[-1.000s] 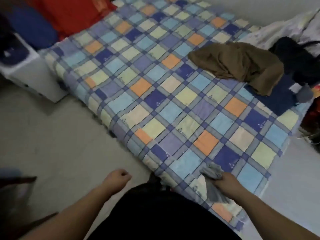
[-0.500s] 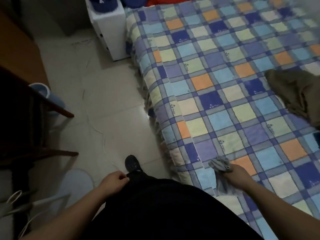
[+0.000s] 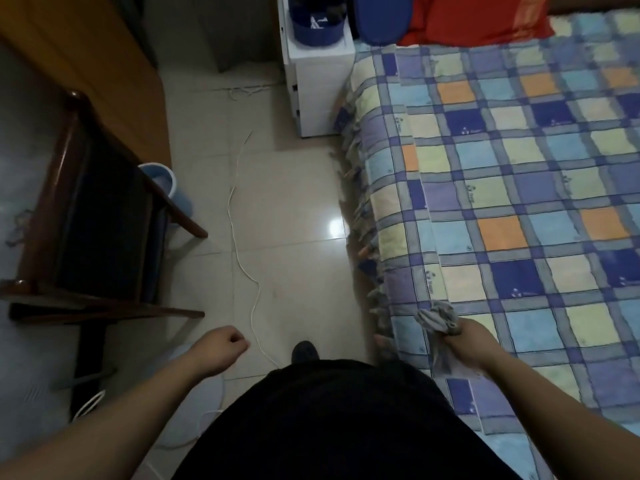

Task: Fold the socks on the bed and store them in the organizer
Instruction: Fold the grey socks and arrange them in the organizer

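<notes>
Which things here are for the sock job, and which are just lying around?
For the job: grey socks gripped in the right hand; bed; blue container, perhaps the organizer.
Lying about: white cord, wooden chair, blue bucket, red pillow.

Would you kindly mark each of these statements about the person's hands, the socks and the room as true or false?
1. The right hand grips a bunch of grey socks. True.
2. The left hand holds a sock. False: its fingers are curled and it holds nothing.
3. The socks are held over the near edge of the checked bedspread. True.
4. A white cord lies across the tiled floor. True.
5. The blue round container stands on the floor. False: it sits on the white cabinet beside the bed.
6. A red pillow lies at the foot of the wooden chair. False: the red fabric is at the head of the bed.
</notes>
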The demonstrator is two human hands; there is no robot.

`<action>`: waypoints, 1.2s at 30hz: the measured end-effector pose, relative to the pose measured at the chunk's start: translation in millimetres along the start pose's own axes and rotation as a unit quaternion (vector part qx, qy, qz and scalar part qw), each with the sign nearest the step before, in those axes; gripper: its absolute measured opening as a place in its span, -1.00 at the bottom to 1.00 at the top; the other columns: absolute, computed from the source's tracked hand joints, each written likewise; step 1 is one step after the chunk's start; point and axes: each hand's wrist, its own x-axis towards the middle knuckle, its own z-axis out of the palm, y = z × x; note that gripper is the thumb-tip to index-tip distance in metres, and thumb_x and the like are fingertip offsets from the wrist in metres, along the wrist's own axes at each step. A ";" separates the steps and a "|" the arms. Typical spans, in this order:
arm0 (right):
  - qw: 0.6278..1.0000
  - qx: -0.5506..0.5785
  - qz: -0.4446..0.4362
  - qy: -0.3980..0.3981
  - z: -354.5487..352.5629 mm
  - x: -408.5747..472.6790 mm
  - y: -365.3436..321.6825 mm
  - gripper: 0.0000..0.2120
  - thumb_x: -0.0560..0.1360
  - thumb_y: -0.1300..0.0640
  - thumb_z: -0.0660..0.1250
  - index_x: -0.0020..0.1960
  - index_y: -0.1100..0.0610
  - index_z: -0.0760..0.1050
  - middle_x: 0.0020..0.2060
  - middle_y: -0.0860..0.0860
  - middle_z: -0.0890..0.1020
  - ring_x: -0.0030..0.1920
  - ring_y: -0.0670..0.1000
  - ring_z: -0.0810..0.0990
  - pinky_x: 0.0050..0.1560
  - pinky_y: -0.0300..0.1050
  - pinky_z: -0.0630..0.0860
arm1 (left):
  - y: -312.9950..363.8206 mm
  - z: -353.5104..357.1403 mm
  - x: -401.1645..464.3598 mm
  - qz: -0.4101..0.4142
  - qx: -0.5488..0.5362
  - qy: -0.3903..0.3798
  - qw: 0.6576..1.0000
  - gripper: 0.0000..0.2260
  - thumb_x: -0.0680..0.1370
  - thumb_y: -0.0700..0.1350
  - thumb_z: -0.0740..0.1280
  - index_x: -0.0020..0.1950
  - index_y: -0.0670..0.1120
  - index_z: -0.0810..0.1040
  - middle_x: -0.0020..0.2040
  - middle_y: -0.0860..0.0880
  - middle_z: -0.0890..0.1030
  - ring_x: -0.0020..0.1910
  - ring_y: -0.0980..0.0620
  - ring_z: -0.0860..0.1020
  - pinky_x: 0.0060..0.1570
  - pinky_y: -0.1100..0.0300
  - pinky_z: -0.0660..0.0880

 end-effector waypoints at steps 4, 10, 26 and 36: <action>0.998 -0.019 0.019 -0.050 -16.8 18.7 -16.7 -0.86 0.56 0.18 0.23 -0.07 0.15 0.57 -0.25 0.09 0.64 -0.12 0.19 0.63 -0.10 0.04 0.53 | 5.2 -42.4 28.9 -0.030 -0.046 0.028 0.998 -0.82 0.54 -0.01 0.33 -0.13 -0.10 0.60 -0.15 -0.08 0.64 -0.12 -0.06 0.58 -0.16 0.17 0.43; 0.998 -0.024 0.041 -0.033 -49.9 73.4 -13.5 -0.91 0.55 0.16 0.29 -0.08 0.06 0.57 -0.23 0.01 0.63 -0.20 0.02 0.59 -0.26 -0.16 0.45 | 51.7 -61.8 74.5 -0.035 -0.078 0.016 0.996 -0.81 0.54 0.00 0.33 -0.14 -0.11 0.60 -0.20 -0.06 0.63 -0.15 -0.04 0.59 -0.11 0.13 0.48; 0.998 -0.031 -0.056 -0.006 -261.4 286.8 -170.7 -0.89 0.54 0.13 0.29 -0.09 0.13 0.56 -0.14 0.18 0.64 -0.19 0.11 0.57 -0.24 -0.12 0.43 | 240.5 -164.6 169.0 -0.032 -0.150 0.024 0.988 -0.86 0.55 0.02 0.30 -0.09 0.00 0.60 -0.12 0.02 0.63 -0.14 0.08 0.58 -0.23 0.22 0.44; 0.991 -0.009 -0.132 -0.011 -307.2 366.5 -304.9 -0.87 0.53 0.09 0.31 -0.03 0.09 0.61 -0.11 0.12 0.66 -0.13 0.14 0.58 -0.16 -0.08 0.48 | 234.5 -241.2 255.3 -0.082 -0.086 -0.030 0.992 -0.73 0.55 -0.01 0.29 -0.32 -0.05 0.39 -0.33 -0.05 0.43 -0.35 0.05 0.39 -0.30 0.18 0.26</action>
